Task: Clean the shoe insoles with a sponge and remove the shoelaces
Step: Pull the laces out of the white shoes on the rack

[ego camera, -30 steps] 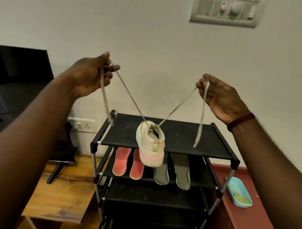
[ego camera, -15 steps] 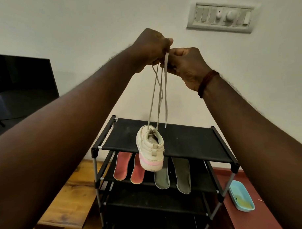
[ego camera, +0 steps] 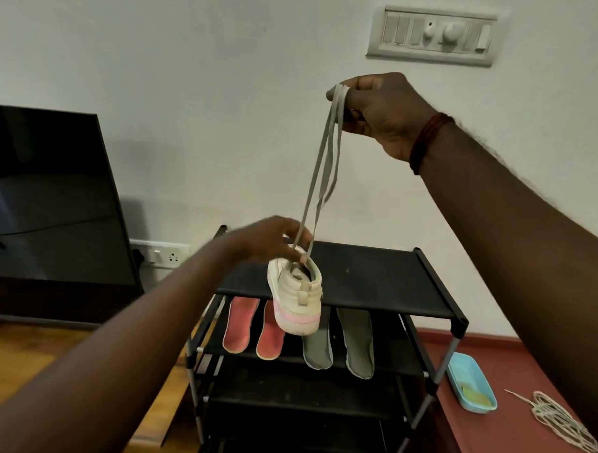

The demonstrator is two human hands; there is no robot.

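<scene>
Right hand (ego camera: 382, 115): upper centre-right of the frame, in front of the wall; fingers curled tight, pinching both strands of the shoelace (ego camera: 325, 157) at their top.
Shoelace: two grey strands run down and to the left from the right hand to the mouth of the shoe (ego camera: 298, 301); taut.
Left hand (ego camera: 274, 242): centre of the frame; thumb and fingers close narrowly on the front of the shoe's upper edge, where the lace enters; motion blur hides finer detail.
Shoe: white with a pink sole band; centre of the frame, heel toward the camera, in front of the shoe rack (ego camera: 377, 284) top shelf.
Insoles: pink pair (ego camera: 241, 325) and grey pair (ego camera: 357, 343) lie side by side on the second shelf; tips overhang its front edge.
Sponge (ego camera: 474, 397): yellow-green; inside a blue tray (ego camera: 465, 366) on the floor, lower right.
Loose laces (ego camera: 558, 420): pale bundle on the floor at the lower right corner.
</scene>
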